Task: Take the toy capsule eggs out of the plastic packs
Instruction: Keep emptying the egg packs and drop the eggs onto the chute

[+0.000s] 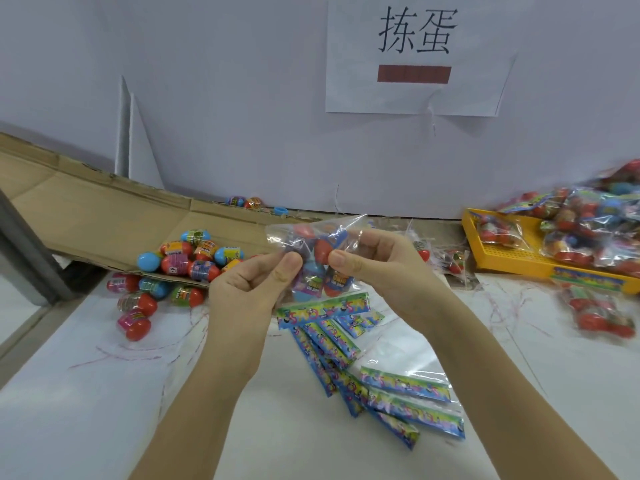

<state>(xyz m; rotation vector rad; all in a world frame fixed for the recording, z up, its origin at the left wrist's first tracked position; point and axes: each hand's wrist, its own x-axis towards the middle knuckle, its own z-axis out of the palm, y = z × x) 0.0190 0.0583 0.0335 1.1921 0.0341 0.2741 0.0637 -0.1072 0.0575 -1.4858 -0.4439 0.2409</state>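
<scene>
A clear plastic pack (313, 252) with several red and blue capsule eggs inside hangs above the table, its printed header strip (323, 310) at the bottom. My left hand (249, 289) pinches the pack's left side between thumb and fingers. My right hand (377, 263) pinches its right side, thumb on a red egg through the film. Several loose capsule eggs (180, 271) lie in a pile to the left.
A flattened cardboard box (90, 220) lies at the back left under the egg pile. Several empty packs with printed headers (374, 382) lie below my hands. A yellow tray (512, 265) at the right holds full packs (588, 223). A paper sign (415, 53) hangs on the wall.
</scene>
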